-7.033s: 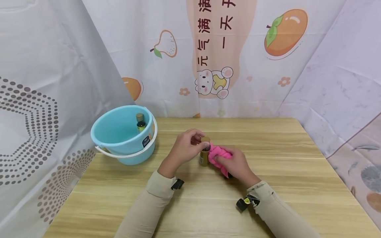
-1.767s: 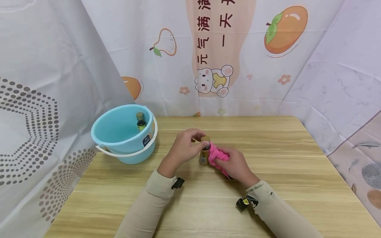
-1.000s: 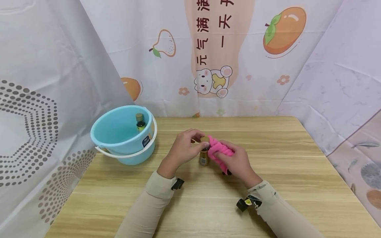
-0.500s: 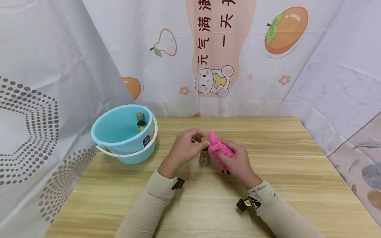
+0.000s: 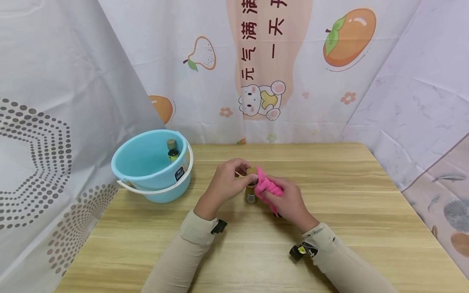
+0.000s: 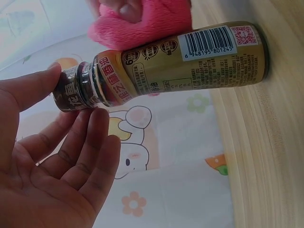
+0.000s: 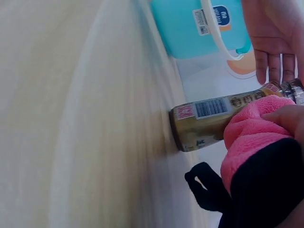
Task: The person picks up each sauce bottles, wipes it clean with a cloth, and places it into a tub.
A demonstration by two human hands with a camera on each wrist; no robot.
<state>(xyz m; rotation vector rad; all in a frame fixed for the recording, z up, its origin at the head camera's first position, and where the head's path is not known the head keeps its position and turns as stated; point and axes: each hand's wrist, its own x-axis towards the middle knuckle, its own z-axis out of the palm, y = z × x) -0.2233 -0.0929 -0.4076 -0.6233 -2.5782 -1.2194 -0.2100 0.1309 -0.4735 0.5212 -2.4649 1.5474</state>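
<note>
A gold-labelled sesame oil bottle (image 5: 250, 196) stands upright on the table. My left hand (image 5: 228, 181) pinches its cap (image 6: 66, 90) between the thumb and fingertips, the other fingers loosely bent beneath in the left wrist view. My right hand (image 5: 289, 199) grips a bunched pink plush cloth (image 5: 268, 187) and presses it to the bottle's right side, near the shoulder. The cloth has a black part (image 7: 270, 185) with a small black loop (image 7: 204, 185). Part of the bottle's neck is hidden by the left thumb and cloth in the head view.
A light blue bucket (image 5: 116, 167) with a white handle (image 5: 161, 191) stands at the back left of the wooden table (image 5: 329, 252). Inside it is a dark bottle (image 5: 172, 151) with a gold cap. Printed curtains (image 5: 205, 101) hang behind and beside the table.
The pink cloth and my right hand shift up and down along the bottle's side; now they are slightly lower than half a second ago. My left hand stays on the cap.
</note>
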